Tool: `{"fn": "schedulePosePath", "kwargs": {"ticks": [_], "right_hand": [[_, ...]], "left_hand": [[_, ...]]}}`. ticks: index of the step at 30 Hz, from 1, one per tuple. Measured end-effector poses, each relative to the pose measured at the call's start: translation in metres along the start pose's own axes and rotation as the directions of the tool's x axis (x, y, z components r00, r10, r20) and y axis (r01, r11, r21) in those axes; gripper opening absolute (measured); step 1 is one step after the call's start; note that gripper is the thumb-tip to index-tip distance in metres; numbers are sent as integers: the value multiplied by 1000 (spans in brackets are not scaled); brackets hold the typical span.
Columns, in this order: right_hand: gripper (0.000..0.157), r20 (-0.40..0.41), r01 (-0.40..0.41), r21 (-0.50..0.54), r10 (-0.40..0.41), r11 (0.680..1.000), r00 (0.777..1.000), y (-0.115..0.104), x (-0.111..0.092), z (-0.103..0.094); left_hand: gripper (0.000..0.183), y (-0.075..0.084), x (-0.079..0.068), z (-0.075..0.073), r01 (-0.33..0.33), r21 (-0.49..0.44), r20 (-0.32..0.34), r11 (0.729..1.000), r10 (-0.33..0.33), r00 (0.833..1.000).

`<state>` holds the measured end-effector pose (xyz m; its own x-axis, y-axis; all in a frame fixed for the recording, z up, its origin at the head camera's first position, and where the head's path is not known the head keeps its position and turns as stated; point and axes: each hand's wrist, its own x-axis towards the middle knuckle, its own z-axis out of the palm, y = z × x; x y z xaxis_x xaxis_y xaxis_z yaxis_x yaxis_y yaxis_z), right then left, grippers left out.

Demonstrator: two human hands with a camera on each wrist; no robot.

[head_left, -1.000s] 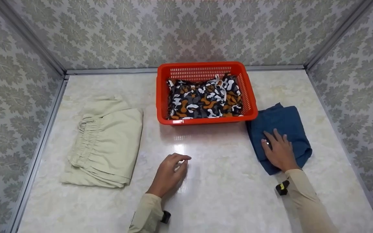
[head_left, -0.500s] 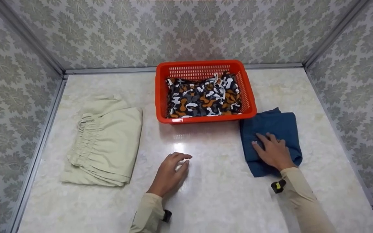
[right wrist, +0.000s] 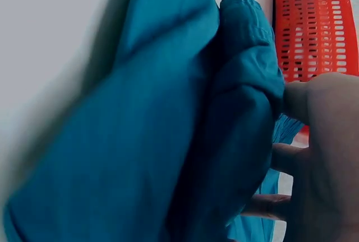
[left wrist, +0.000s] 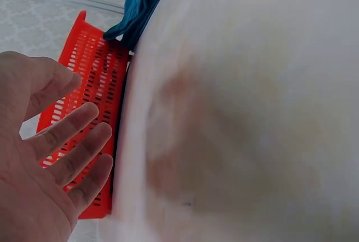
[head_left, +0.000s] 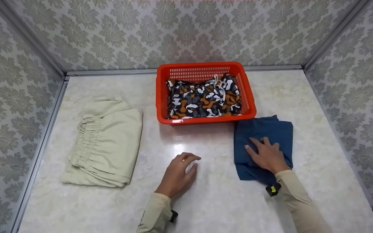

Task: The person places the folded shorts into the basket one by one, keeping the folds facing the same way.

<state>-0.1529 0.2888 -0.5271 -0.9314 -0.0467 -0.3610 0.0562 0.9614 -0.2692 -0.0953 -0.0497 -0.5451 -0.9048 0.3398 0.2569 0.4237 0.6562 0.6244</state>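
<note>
My right hand (head_left: 267,157) rests on a folded blue cloth garment (head_left: 265,126), its fingers spread over the top. In the right wrist view the fingertips press against a thick rolled fold of the blue garment (right wrist: 112,158). The garment's far left corner lies right at the near right corner of a red plastic basket (head_left: 206,121). My left hand (head_left: 179,174) holds nothing and hovers low over the middle of the table, fingers relaxed and slightly bent. Its palm and separated fingers show in the left wrist view, in front of the basket (left wrist: 98,68).
Inside the basket lies a folded garment (head_left: 202,100) patterned in black, white, grey and orange, with a white drawstring. Folded beige trousers (head_left: 115,139) with a gathered waistband lie on the left of the pale table (head_left: 215,207). Patterned walls (head_left: 186,35) enclose three sides.
My right hand has slid the blue garment left and a little nearer to me, turning it straighter. My left hand has shifted slightly right. Basket and beige trousers stay put.
</note>
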Motion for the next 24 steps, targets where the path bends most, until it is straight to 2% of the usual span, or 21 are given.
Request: {"fn": "schedulePosePath", "kwargs": {"ticks": [5, 12, 19, 24], "right_hand": [[70, 22, 22, 18, -22, 1000, 1000, -8, 0, 1], [62, 42, 38, 58, -40, 998, 998, -9, -8, 7], [63, 8, 69, 82, -69, 994, 998, -19, -11, 12], [64, -8, 80, 95, -80, 992, 997, -33, -12, 16]], "left_hand": [[24, 5, 2, 5, -25, 34, 6, 999, 25, 1000], [30, 20, 3, 14, 1, 26, 98, 1000, -4, 995], [31, 34, 2, 23, -92, 63, 104, 994, 85, 991], [36, 44, 4, 29, -178, 75, 155, 981, 165, 974]]}}
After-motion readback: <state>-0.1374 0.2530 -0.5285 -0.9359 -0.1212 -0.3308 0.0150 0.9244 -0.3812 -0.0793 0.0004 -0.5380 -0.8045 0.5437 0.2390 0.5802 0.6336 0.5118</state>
